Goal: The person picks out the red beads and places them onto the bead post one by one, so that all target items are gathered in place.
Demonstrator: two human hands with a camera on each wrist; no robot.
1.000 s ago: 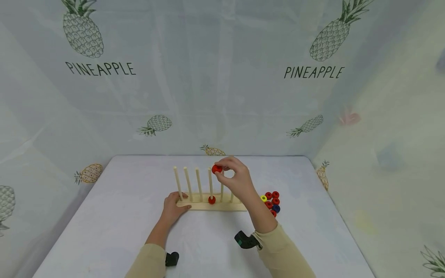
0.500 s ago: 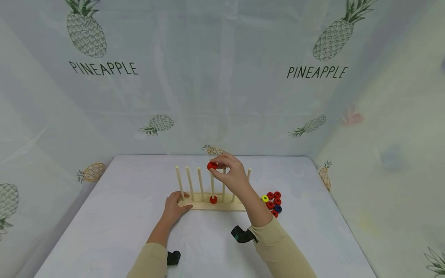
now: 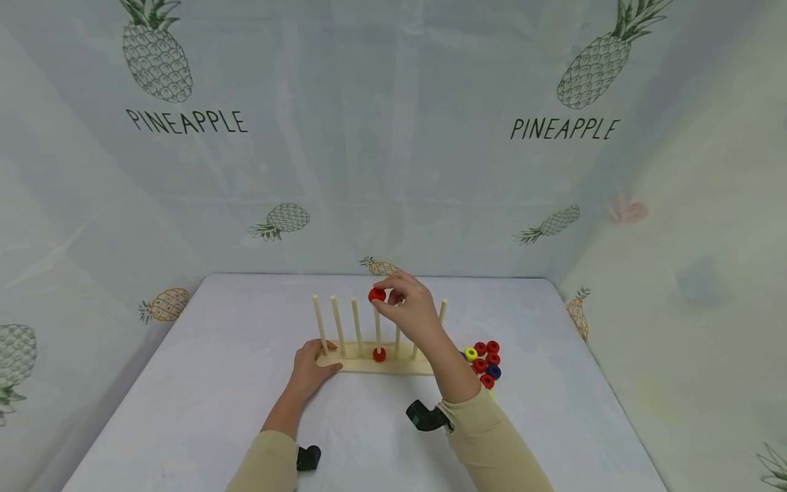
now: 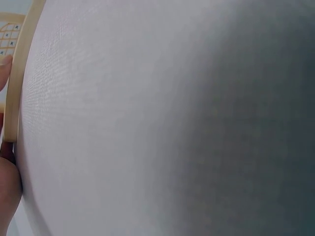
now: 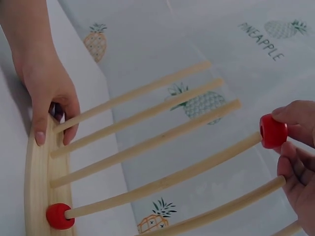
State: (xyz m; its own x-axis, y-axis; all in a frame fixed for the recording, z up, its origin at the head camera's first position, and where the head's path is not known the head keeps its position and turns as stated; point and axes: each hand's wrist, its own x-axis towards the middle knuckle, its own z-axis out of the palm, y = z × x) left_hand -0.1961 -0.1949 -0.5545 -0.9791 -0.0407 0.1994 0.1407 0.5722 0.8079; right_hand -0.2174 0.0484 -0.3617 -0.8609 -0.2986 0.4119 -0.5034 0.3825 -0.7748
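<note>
My right hand [image 3: 410,311] pinches a red bead [image 5: 276,132] between thumb and fingers at the top of the fourth wooden peg [image 5: 167,183] from the left. In the right wrist view, the peg's tip meets the bead's hole. Another red bead [image 3: 379,354] sits at the foot of that same peg, on the base. The left end of the wooden peg rack [image 3: 387,367] is gripped by my left hand [image 3: 309,369], thumb in front and fingers behind. Three bare pegs [image 5: 147,132] rise on the left. My right hand and forearm partly hide the rack's right side.
A cluster of red, yellow and blue beads [image 3: 493,358] lies on the white table [image 3: 547,424] right of the rack, partly behind my right forearm. A pineapple-print cloth [image 3: 393,171] hangs behind the table. Each wrist wears a black camera [image 3: 425,415].
My right hand has moved left, bringing the red bead from beside the fourth peg to its tip. The left hand keeps its hold on the rack.
</note>
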